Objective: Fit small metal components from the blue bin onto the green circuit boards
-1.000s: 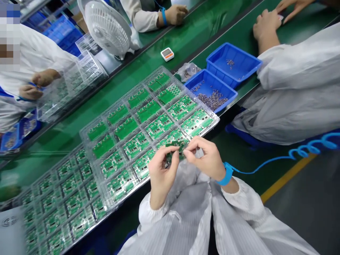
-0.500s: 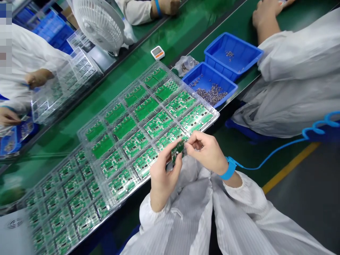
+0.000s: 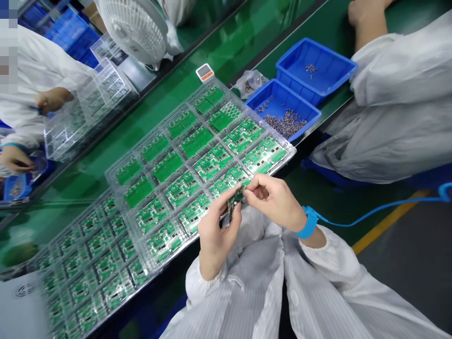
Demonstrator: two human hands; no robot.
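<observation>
My left hand [image 3: 217, 226] pinches a small green circuit board [image 3: 234, 199], held on edge just in front of my chest. My right hand [image 3: 273, 200] meets it from the right, fingertips pinched against the board's top; what they grip there is too small to make out. A blue wrist strap [image 3: 308, 221] with a coiled cord sits on my right wrist. Both hands hover over the near edge of a clear plastic tray [image 3: 290, 151] filled with several green boards.
A second clear tray [image 3: 84, 263] of boards lies to the lower left. Two blue bins [image 3: 286, 113] [image 3: 316, 63] with small metal parts stand at the right. A white fan [image 3: 132, 28], a small timer [image 3: 205, 72] and co-workers' hands and sleeves [image 3: 399, 94] surround the green belt.
The board has turned from nearly flat to standing on edge between my hands. My view has shifted slightly; both hands stay together at the tray's near edge.
</observation>
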